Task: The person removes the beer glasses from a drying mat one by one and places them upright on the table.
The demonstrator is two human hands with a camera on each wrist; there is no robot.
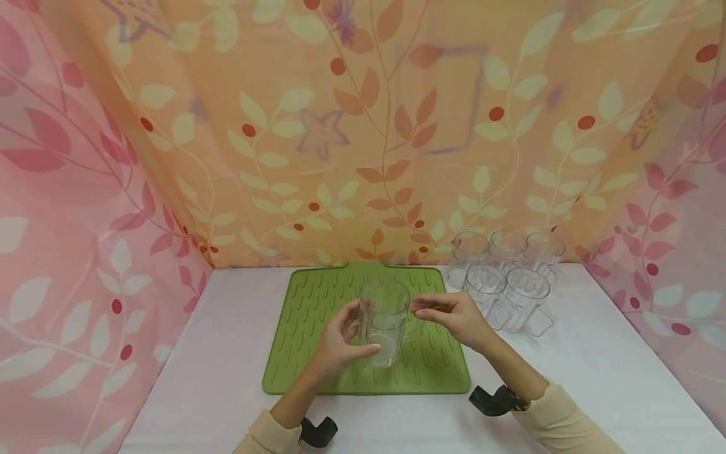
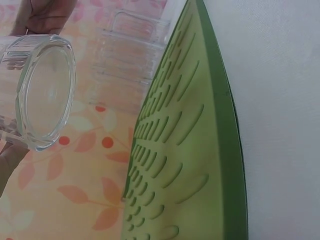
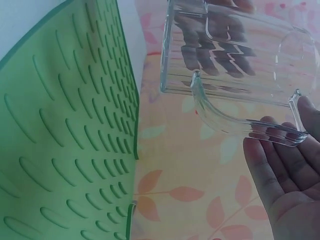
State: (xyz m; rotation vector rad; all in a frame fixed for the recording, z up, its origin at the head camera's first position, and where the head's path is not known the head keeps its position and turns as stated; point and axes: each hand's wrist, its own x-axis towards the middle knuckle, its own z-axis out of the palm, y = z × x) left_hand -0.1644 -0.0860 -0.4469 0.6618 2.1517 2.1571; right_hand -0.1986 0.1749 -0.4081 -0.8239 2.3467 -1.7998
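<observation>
A clear glass mug (image 1: 384, 325) is held above the green drying mat (image 1: 295, 372), its rim up and its handle to the right. My left hand (image 1: 336, 345) grips the mug's body from the left, thumb in front and fingers around the far side. With thumb and fingertips, my right hand (image 1: 462, 320) pinches the upper part of the handle (image 3: 225, 124), as the right wrist view shows. The mug's thick round base (image 2: 49, 95) faces the left wrist camera, apart from the mat. Parts of the left fingers are seen only through the glass.
Several more clear glass mugs (image 1: 527, 287) stand grouped on the white table (image 1: 595, 353), right of the mat at the back. Patterned cloth (image 1: 363, 157) hangs behind the table and along both sides. A black wrist mount (image 1: 493, 401) sits on each forearm.
</observation>
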